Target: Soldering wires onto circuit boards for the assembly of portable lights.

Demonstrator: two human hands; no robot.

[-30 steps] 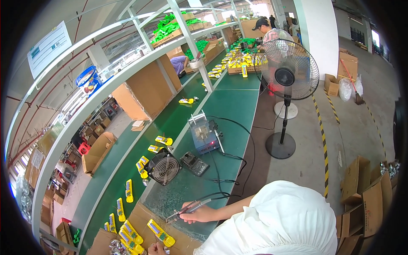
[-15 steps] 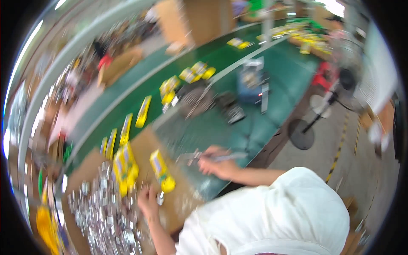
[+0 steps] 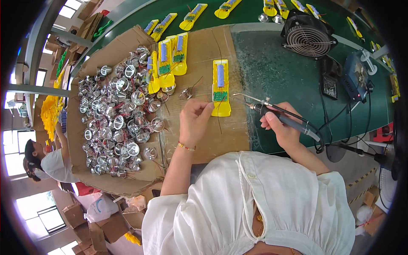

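My left hand is closed in a pinch at the left edge of a yellow flashlight housing; whatever lies between the fingertips is too small to make out. The housing lies on flat cardboard, with a blue battery cell, a green circuit board and thin wires. In my right hand is a soldering iron with a thin metal tube along it. Its tip points left toward the circuit board, apart from it. A loose silver reflector with wires sits just beyond my left hand.
At left, a cardboard box holds many silver reflectors. Several yellow housings rest at its far right edge. A black fan, a dark tray and a blue soldering station stand right. Another person is far left.
The view has swung from a blurred, tilted angle to a steady one. My left hand has moved from beside the reflectors to the housing. The iron stays in my right hand.
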